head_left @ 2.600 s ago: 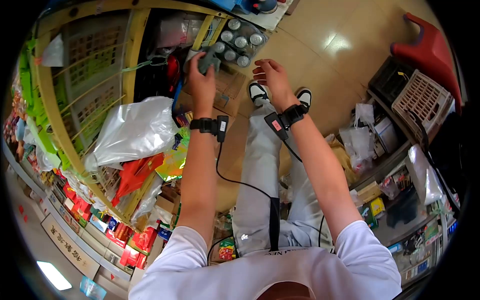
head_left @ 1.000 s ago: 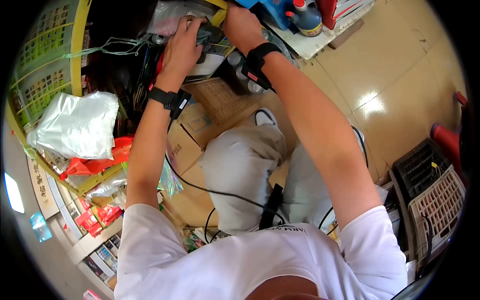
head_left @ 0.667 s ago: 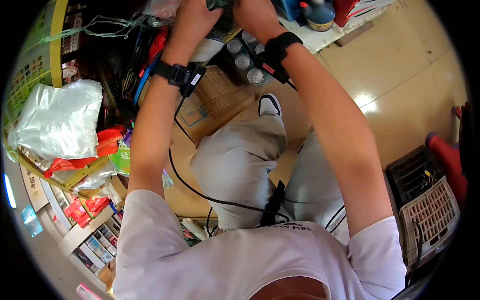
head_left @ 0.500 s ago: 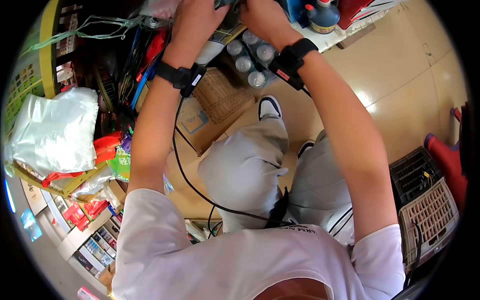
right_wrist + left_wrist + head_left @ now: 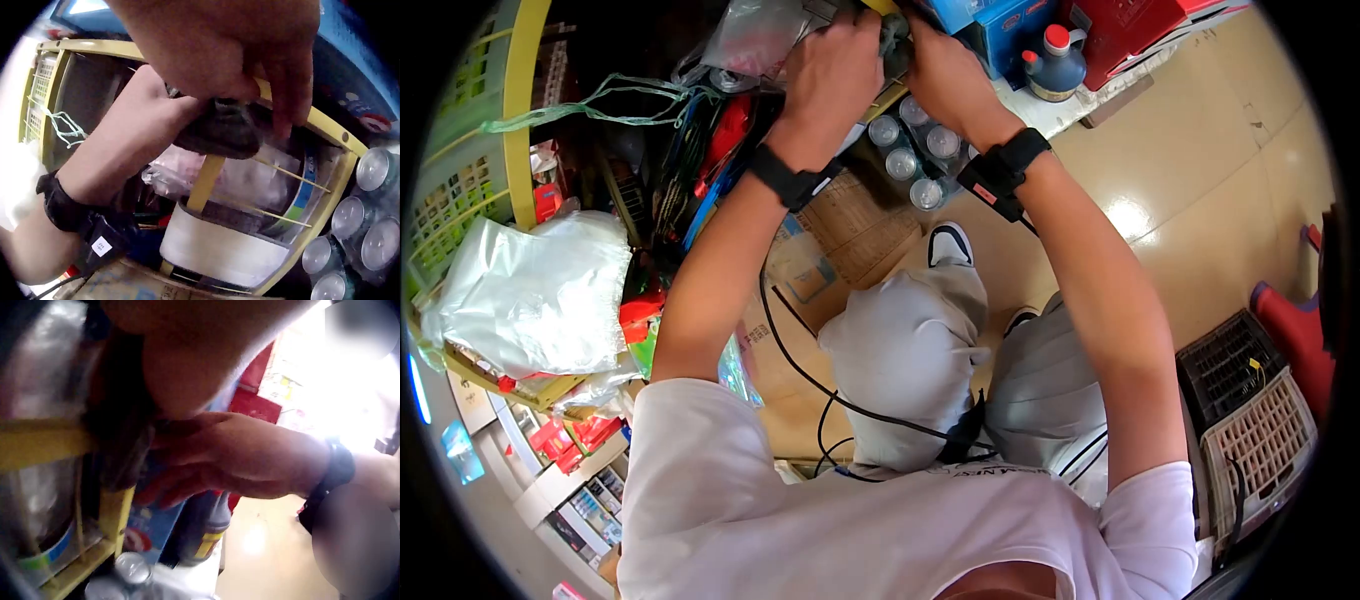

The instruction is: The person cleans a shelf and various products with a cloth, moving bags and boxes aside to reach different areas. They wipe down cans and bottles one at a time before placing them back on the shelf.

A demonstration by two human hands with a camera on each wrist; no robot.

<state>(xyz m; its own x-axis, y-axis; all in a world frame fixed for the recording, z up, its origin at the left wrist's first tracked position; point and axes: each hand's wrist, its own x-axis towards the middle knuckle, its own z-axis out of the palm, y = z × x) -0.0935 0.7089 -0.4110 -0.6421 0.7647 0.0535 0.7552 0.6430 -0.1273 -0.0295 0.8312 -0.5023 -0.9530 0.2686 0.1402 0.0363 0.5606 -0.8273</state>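
Observation:
My left hand grips a crumpled dark grey-green cloth against the top of a yellow rack. The cloth's end shows between both hands in the head view. My right hand reaches in from the other side, its thumb at the cloth and its fingers pointing down past the rail. I cannot tell whether it pinches the cloth. Behind the rail are clear plastic bags, and lower down sits a white curved piece with a dark rim.
Wrapped cans stand beside the rack. A flattened cardboard box lies below the hands. A dark bottle with a red cap and a blue box stand on a white ledge. Crates are at the right.
Both hands have moved up from above the boxes to the rack's rail, and the body has leaned forward. The cloth stays in the left hand, with the right hand now beside it.

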